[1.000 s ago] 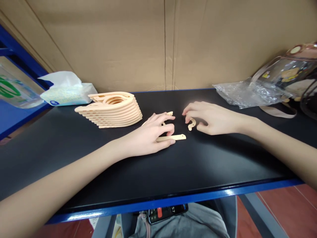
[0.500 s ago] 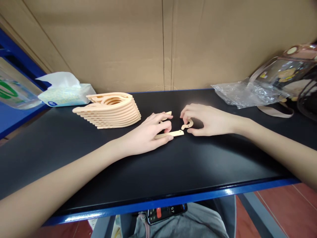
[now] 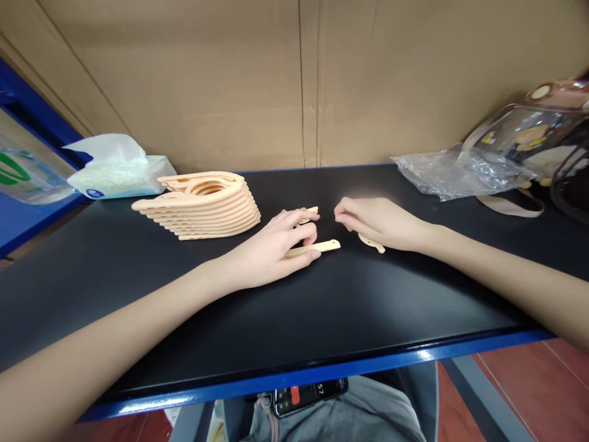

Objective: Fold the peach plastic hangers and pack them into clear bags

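My left hand (image 3: 271,248) rests on the black table (image 3: 322,307), its fingers pressing on a peach plastic hanger arm (image 3: 322,247) that pokes out to the right. A second peach piece (image 3: 309,212) shows behind its fingertips. My right hand (image 3: 381,222) is curled over a small peach hook piece (image 3: 373,243), whose end sticks out below the palm. The two hands lie a few centimetres apart.
A leaning stack of several folded peach hangers (image 3: 205,205) lies left of my hands. A tissue pack (image 3: 117,172) sits at the back left, crumpled clear plastic (image 3: 442,172) and a transparent bag (image 3: 529,138) at the back right. A cardboard wall (image 3: 299,80) closes the back. A phone (image 3: 308,393) lies on my lap.
My right hand turned the hook piece over and closed around it, so the hook now shows under the palm instead of beside the fingers. My left hand stayed on the hanger arm.
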Tool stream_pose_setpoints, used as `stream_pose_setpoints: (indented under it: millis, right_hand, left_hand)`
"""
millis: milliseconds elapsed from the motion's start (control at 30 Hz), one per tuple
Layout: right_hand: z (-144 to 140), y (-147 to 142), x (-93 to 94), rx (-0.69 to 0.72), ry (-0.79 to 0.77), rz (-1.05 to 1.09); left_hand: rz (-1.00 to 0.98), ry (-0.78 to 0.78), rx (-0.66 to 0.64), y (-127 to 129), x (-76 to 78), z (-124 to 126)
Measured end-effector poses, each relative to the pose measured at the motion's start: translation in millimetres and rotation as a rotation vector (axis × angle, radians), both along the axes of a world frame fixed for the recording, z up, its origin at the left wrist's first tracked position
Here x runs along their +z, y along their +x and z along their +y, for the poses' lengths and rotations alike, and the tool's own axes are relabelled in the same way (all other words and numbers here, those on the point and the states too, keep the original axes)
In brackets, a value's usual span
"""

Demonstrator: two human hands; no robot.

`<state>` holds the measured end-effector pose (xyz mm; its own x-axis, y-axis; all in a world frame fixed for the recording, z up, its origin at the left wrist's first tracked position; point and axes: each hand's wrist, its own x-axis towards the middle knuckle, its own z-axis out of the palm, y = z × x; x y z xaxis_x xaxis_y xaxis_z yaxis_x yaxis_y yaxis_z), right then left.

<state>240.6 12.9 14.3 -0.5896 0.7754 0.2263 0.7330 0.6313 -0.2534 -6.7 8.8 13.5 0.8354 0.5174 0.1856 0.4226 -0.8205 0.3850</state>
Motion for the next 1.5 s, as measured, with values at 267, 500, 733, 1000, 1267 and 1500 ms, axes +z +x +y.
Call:
stream_pose_setpoints:
  millis: [267,500,733,1000,1267,1500]
  right_hand:
    - [3,13,8.6,0.099,0.154,-0.118]
    - [5,32,27.3,0.229,-0.159,-0.145]
    - [3,20,24.0,0.189,-0.175,-0.052]
    - [-3,10,12.7,0.047,-0.117,0.063]
    - [-12,1,11.9,0.031,-0.130,-0.019]
    - [-15,-3,12.8,0.073,-0.034,-0.069]
  left_hand:
    - [0.006,0.013,0.005,-1,0.0,-1]
    - [0.001,0.004,0.011,-1,-0.2,-1]
    - [-0.020,-0.010,0.011,-2,-1.8,0]
    - [-0.016,-0.039,0.042,-1,-1.6,0]
    - [-0.053,-0.068,0.078,0,-0.3,-1]
    - [-0.080,-0.075,0.073,1,-0.8,0]
